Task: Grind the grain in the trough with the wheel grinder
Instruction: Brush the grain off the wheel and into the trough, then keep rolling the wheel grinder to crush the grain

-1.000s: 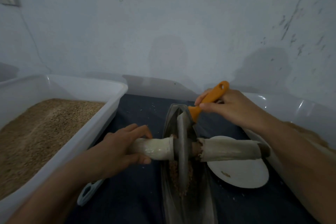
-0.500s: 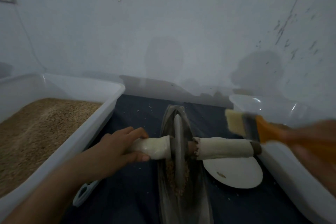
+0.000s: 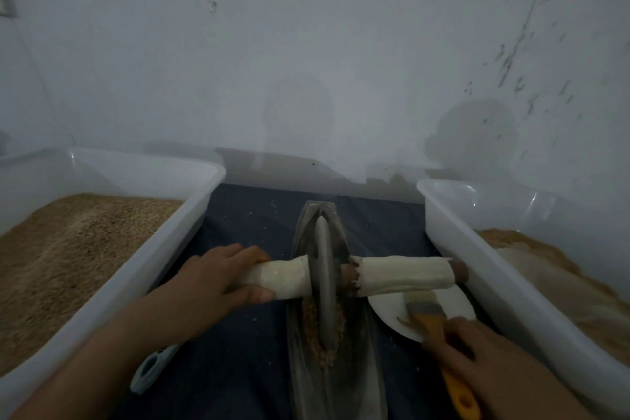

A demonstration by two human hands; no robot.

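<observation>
STEP: setting aside orange-handled flat brush (image 3: 430, 312) on round white plate (image 3: 455, 303) | LEFT: left hand (image 3: 218, 278) grips cloth-wrapped axle handle (image 3: 283, 278) of grey metal wheel grinder (image 3: 325, 278) | RIGHT: right hand (image 3: 477, 348) curled round brush | GRAIN: brown crushed grain (image 3: 318, 334) lies under wheel in narrow dark metal trough (image 3: 354, 361) | NEXT: judged, free right hand, take right handle.

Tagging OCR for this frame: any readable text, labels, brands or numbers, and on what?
None readable.
Brush, wheel grinder, trough, plate, both bins: no print visible.
Wall: only stains and scuffs, no writing.
Pale tool under left arm: too dim to tell.
</observation>
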